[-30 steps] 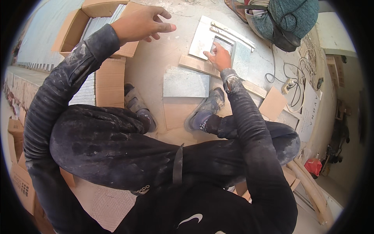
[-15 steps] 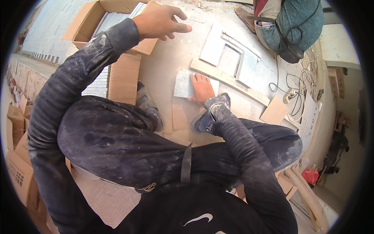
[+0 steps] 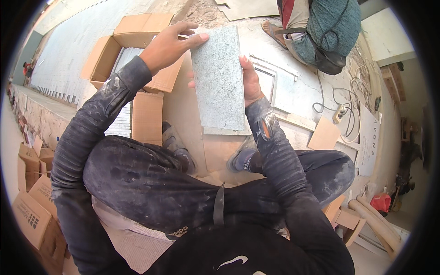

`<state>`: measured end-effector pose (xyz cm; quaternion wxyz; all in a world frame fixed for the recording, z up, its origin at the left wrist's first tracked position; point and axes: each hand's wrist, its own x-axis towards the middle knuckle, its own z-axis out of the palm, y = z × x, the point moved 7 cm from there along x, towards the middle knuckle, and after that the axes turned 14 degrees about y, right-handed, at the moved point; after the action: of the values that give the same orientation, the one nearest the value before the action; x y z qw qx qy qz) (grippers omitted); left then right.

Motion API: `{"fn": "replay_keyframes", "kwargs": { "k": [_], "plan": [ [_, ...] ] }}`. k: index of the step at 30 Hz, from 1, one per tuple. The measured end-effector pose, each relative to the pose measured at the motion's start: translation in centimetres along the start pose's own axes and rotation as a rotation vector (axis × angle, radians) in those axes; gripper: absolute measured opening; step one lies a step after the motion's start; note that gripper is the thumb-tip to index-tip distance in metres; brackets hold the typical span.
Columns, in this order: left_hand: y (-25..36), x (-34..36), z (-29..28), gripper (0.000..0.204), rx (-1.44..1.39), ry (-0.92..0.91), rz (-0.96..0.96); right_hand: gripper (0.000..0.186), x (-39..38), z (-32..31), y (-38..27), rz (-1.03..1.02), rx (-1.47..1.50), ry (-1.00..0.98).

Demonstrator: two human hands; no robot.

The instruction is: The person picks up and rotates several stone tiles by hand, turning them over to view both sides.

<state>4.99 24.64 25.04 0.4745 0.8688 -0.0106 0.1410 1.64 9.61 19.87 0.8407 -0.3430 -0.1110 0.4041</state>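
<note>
A speckled grey-green stone tile [image 3: 219, 78] is held up in front of me, its long side running away from me. My right hand [image 3: 251, 82] grips it with the thumb at the right edge; fingertips show past the left edge. My left hand [image 3: 167, 46] is at the far left corner, one fingertip touching the tile's face and the other fingers apart. Under the near end, part of another flat piece [image 3: 227, 131] shows on a brown cardboard sheet [image 3: 222, 153] between my feet. The raised tile hides most of it.
At left, an open cardboard box [image 3: 101, 59] holds stacked tiles, with another box [image 3: 147, 119] nearer. Wooden strips [image 3: 293, 120] and pale boards lie ahead right. A person in sandals [image 3: 298, 30] is close at far right, near tangled cables [image 3: 350, 103]. More cartons [image 3: 32, 213] are at lower left.
The right hand has left the piece on the floor and now grips a raised tile. The left hand has shifted slightly left and down, touching that tile's corner. The view has shifted somewhat.
</note>
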Motion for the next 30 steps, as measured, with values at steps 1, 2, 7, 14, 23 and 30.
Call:
{"fn": "replay_keyframes", "kwargs": {
  "k": [1, 2, 7, 14, 23, 30],
  "plan": [
    [0.5, 0.1, -0.2, 0.069, -0.046, -0.036, -0.019, 0.093, -0.1, 1.0, -0.3, 0.008, 0.115, -0.018],
    [1.0, 0.2, -0.3, 0.065, -0.092, -0.072, -0.039, 0.095, -0.1, 1.5, -0.5, 0.017, 0.229, -0.036],
    [2.7, 0.5, -1.4, 0.046, -0.136, -0.118, -0.006, 0.098, -0.6, 1.4, -0.3, 0.030, 0.431, -0.111],
    [1.5, 1.0, -1.6, 0.047, -0.187, -0.110, -0.079, 0.099, -0.2, 0.4, -0.3, 0.039, 0.457, -0.232],
    [1.3, 1.5, -1.5, 0.043, -0.178, -0.085, -0.036, 0.096, -0.3, 0.2, -0.7, 0.000, 0.428, -0.163],
    [2.6, 1.1, -1.3, 0.036, -0.305, -0.086, -0.094, 0.096, -0.7, -0.3, -0.8, -0.056, 0.414, -0.080]
  ]
}}
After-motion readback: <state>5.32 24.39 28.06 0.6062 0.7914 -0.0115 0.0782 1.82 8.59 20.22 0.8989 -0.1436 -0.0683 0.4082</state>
